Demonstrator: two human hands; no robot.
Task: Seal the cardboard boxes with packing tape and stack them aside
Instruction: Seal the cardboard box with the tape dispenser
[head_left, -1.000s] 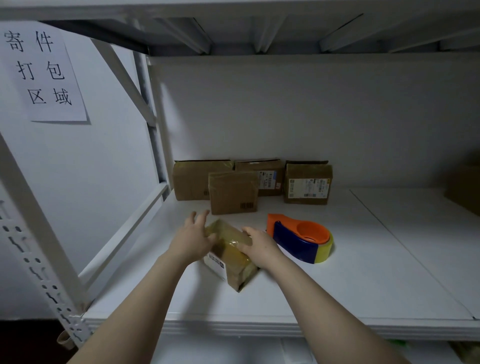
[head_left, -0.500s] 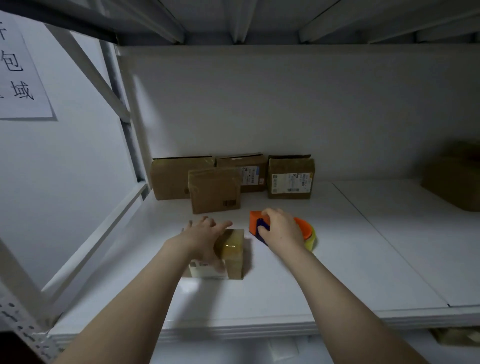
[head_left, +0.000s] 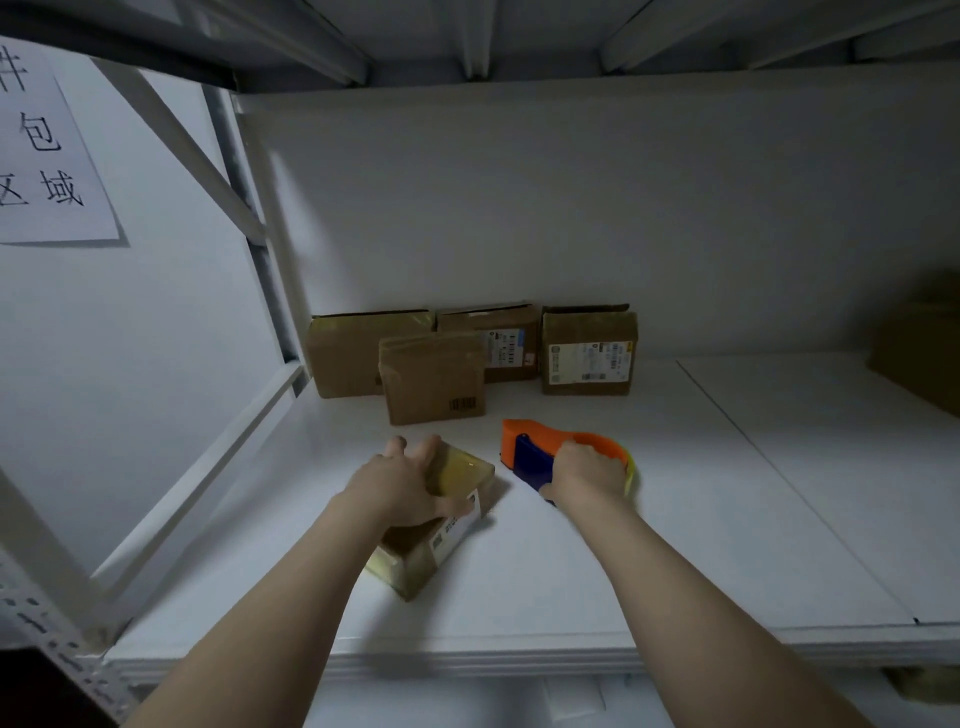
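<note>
A small cardboard box (head_left: 457, 525) wrapped in clear tape lies on the white shelf (head_left: 571, 597) in front of me. My left hand (head_left: 405, 486) lies on top of it, fingers spread over the far edge and thumb down the right side. Just to its right sits an orange and blue tape dispenser (head_left: 535, 447) with a yellowish roll. My right hand (head_left: 589, 473) grips the dispenser around its rounded body.
Several sealed cardboard boxes (head_left: 431, 376) stand in a group against the back wall. Another brown box (head_left: 919, 348) sits at the far right in shadow. A paper sign (head_left: 47, 150) hangs on the left wall beside the metal rack upright (head_left: 249, 223).
My right hand left the small box, reached right and closed around the tape dispenser. My left hand stayed on the box, which has turned on the shelf.
</note>
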